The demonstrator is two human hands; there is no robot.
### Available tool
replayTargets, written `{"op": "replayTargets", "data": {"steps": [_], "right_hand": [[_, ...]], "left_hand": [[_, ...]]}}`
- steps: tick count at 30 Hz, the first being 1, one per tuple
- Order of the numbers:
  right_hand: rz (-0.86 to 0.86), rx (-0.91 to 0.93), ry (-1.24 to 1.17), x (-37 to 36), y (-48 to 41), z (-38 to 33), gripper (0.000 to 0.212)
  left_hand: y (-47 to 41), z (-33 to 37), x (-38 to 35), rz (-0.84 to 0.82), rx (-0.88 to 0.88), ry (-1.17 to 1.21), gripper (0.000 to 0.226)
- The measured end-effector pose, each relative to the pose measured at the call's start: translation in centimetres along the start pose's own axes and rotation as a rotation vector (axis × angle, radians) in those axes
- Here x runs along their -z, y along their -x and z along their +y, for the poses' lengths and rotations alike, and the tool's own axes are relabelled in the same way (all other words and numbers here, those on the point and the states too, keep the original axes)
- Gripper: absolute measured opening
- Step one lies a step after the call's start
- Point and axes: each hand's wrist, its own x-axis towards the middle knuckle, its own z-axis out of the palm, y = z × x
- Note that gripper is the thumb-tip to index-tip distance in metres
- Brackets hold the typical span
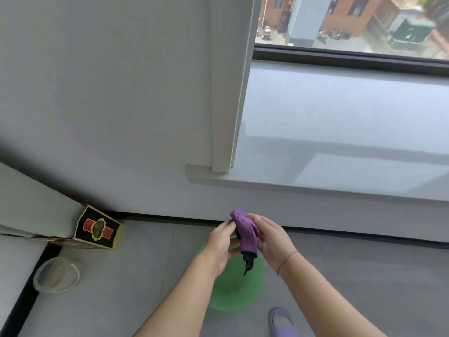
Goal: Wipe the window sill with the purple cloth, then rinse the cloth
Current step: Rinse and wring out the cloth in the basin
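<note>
Fingers (227, 227) of left hand (218, 242) and right hand (271, 239) grasp the purple cloth (245, 233) (wringing, seemingly) above a green basin (233, 295); next, twist firmly.

Window sill (340, 142) ahead, basin (233, 293) below us.
Our cloth (245, 233) hangs over the basin; box (98, 227) and container (57, 274) lie left, slipper (281, 322) right.

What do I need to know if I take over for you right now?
Hands: left hand and right hand both grip the bunched purple cloth.
Where: the cloth hangs over the green basin on the floor, below the window sill; its dark tip points down.
Done: cannot tell whether the sill is wiped.
Left: probably rinse or wring over the basin; check the sill.
</note>
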Motion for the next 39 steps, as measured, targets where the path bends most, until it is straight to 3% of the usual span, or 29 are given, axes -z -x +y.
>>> {"op": "replayTargets", "data": {"steps": [4,10,16,21,27,30,32,35,37,39], "right_hand": [[-0.003,-0.008,-0.033,-0.3,0.0,3.9,0.024],[0.033,-0.048,0.25,2.1,-2.4,12.0,0.049],[0.128,-0.055,0.337,6.8,-9.9,20.9,0.01],[0.333,-0.027,0.477,11.7,-17.2,27.3,0.01],[0.419,0.075,0.752,15.5,-25.7,33.8,0.012],[0.296,0.106,0.85,15.9,-29.4,36.9,0.026],[0.178,0.184,1.052,16.3,-31.5,38.6,0.04],[0.053,0.381,1.478,17.1,-33.4,40.8,0.045],[0.029,0.45,1.709,17.5,-33.8,41.9,0.042],[0.075,0.394,1.821,17.5,-33.7,42.4,0.038]], "left_hand": [[-0.8,-2.0,3.1,-0.015,0.001,-0.012,0.011],[-5.3,-7.4,6.4,0.151,0.007,-0.009,0.011],[-13.2,-15.5,9.0,0.198,0.03,0.085,0.01],[-20.4,-22.3,12.4,0.269,0.067,0.031,0.02],[-28.9,-28.4,15.5,0.442,-0.005,-0.333,0.028],[-32.6,-30.6,17.1,0.468,-0.035,-0.584,0.03],[-35.0,-31.2,17.6,0.447,-0.066,-0.709,0.043],[-37.4,-31.3,17.9,0.436,-0.18,-1.207,0.066],[-38.2,-31.8,18.2,0.381,-0.344,-1.575,0.053],[-38.1,-32.7,18.7,0.339,-0.388,-1.752,0.039]]}}
